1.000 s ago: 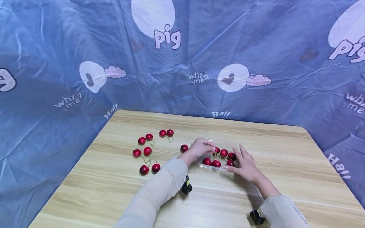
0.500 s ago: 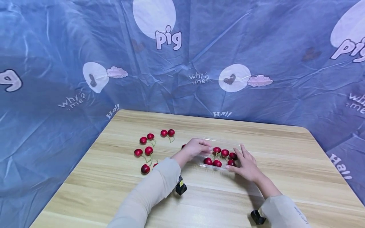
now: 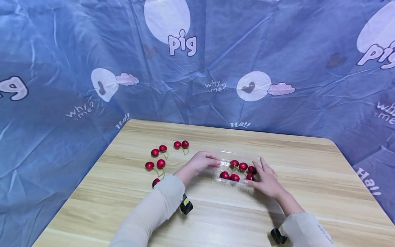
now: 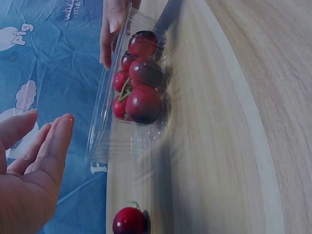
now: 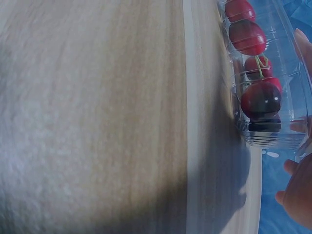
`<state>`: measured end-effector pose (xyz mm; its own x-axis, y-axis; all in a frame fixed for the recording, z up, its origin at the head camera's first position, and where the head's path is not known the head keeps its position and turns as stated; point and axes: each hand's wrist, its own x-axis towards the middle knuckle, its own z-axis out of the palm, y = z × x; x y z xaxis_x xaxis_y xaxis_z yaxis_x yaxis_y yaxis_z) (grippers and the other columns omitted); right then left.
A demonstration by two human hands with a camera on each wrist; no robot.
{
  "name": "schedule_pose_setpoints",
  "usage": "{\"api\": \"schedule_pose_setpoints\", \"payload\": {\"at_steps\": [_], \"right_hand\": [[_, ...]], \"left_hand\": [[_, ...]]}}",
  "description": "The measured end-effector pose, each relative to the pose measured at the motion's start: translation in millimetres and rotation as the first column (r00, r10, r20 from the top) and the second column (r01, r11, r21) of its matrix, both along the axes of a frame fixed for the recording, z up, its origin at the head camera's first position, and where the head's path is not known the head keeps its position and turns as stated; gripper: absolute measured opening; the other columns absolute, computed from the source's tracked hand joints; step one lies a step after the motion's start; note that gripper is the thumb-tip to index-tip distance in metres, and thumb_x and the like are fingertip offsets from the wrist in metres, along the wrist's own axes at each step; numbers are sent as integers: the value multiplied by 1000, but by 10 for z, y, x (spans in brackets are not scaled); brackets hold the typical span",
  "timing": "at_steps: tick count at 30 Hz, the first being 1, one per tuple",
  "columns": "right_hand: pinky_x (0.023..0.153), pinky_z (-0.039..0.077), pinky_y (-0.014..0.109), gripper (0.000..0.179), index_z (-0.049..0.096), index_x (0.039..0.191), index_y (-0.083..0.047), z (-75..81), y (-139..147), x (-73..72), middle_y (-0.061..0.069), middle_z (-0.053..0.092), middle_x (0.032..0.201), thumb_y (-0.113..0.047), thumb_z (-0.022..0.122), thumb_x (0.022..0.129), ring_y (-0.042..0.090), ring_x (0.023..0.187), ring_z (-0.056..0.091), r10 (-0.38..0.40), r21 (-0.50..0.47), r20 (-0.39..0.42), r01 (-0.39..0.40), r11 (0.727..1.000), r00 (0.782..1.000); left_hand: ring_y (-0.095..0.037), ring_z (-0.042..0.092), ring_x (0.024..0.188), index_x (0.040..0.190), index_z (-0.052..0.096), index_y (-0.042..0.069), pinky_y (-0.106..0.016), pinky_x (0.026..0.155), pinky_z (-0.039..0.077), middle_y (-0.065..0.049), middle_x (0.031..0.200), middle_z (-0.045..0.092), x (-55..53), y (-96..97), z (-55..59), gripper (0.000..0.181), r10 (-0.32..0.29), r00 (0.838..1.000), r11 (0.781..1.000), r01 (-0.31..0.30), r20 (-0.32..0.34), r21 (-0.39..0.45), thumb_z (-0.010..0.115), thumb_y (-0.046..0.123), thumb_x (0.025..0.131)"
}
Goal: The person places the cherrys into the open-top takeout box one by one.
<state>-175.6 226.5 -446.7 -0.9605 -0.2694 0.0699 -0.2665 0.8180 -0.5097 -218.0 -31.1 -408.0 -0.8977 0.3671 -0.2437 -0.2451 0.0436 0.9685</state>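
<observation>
A clear plastic box (image 3: 226, 180) with several red cherries (image 3: 234, 177) and green stems in its right part stands on the table. My right hand (image 3: 266, 178) holds the box's right end, thumb at the near side and fingers at the far side. Left of the box, my left hand (image 3: 199, 164) hovers with nothing in it; its fingers (image 4: 59, 141) look straight in the left wrist view. One cherry (image 4: 128, 222) lies on the table below that hand. In the right wrist view, dark cherries (image 5: 261, 99) show through the box wall.
Joined pairs of cherries lie on the wooden table (image 3: 123, 171) at the left, among them a far pair (image 3: 181, 144) and a left pair (image 3: 155, 165). My left sleeve (image 3: 154, 206) partly covers a nearer cherry (image 3: 155, 182). A blue printed cloth (image 3: 185, 96) hangs behind the table.
My left hand has drawn back leftward from over the box, leaving the cherries inside. Its sleeve now covers more of the near loose cherries. The right hand stays at the box's end.
</observation>
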Motion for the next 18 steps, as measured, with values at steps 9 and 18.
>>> {"api": "schedule_pose_setpoints", "payload": {"at_steps": [9, 18], "right_hand": [[94, 6, 63, 87, 26, 131, 4, -17, -2, -8, 30, 3, 137, -47, 62, 71, 53, 117, 9, -6, 7, -11, 6, 1000, 1000], [94, 5, 64, 88, 26, 132, 4, -20, -9, 4, 29, 2, 138, -48, 63, 71, 52, 118, 7, -16, -1, 4, 16, 1000, 1000]], "left_hand": [[-22, 61, 79, 102, 54, -13, -33, 76, 51, -20, 91, 61, 41, -247, 3, 27, 41, 999, 999, -41, 11, 12, 58, -5, 77], [-21, 61, 78, 102, 54, -13, -43, 83, 45, -23, 93, 60, 65, -541, -41, 26, 46, 999, 999, -46, 9, -17, 58, 0, 80]]}}
